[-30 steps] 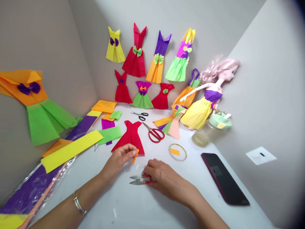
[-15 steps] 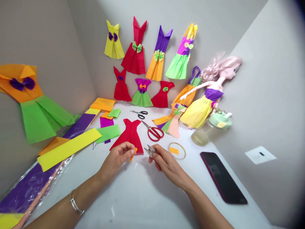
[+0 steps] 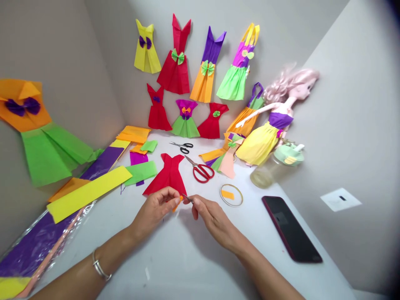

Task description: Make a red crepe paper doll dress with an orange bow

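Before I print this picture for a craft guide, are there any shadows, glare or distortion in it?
In the head view, a soft shadow lies on the table beneath the right hand; same view, glints on the plastic wrap; same view, the jar leans outward, probably lens distortion, and the upper right corner falls dark.

There are two hands (image 3: pixel 156 208) (image 3: pixel 215 218), two pairs of scissors (image 3: pixel 194 164) (image 3: pixel 181 145), one snips (image 3: pixel 188 199), one doll (image 3: pixel 278 120) and one phone (image 3: pixel 292 229).

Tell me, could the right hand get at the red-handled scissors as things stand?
Probably yes: nothing appears to lie between the right hand and the red-handled scissors, though its grip is taken up by thread snips.
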`<state>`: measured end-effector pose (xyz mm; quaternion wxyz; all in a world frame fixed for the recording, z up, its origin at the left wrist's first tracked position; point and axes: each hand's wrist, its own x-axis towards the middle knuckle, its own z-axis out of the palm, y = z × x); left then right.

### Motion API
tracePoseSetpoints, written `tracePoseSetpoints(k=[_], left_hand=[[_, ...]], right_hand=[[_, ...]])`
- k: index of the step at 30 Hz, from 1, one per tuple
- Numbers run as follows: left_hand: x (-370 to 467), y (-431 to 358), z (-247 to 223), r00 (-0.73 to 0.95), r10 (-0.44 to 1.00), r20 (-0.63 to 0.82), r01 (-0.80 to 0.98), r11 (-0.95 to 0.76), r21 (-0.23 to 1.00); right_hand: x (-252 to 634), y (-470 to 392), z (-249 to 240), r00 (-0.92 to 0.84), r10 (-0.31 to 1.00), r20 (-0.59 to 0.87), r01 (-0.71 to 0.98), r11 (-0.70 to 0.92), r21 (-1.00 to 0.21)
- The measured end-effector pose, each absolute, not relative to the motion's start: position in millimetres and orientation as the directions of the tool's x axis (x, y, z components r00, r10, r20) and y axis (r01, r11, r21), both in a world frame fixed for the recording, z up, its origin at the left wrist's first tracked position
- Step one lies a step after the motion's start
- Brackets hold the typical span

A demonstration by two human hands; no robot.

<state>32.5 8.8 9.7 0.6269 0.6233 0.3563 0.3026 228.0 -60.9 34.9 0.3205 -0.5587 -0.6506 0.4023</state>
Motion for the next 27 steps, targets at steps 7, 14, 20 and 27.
tracePoseSetpoints(k=[7,14,20,27], left_hand=[[31.6,8.5,3.3,0.559,0.826,-0.068,0.1,0.014,0.995],[30.1,8.3,-0.5,0.542,0.838,-0.055,0.123,-0.014,0.992],[32.2,7.1,2.4,0.541,0.839,-0.054,0.091,0.005,0.996],[32.1,5.1,6.0,0.549,0.833,-0.066,0.13,-0.007,0.992]], right_hand=[[228.0,-57.0,33.4,-0.231,0.971,-0.06,0.385,0.035,-0.922],[229.5,-56.1,34.8,-0.216,0.975,-0.06,0.373,0.025,-0.927],[229.4,-58.5,32.2,-0.207,0.976,-0.074,0.372,0.008,-0.928],[229.8,-58.4,37.6,-0.253,0.965,-0.067,0.342,0.025,-0.939]])
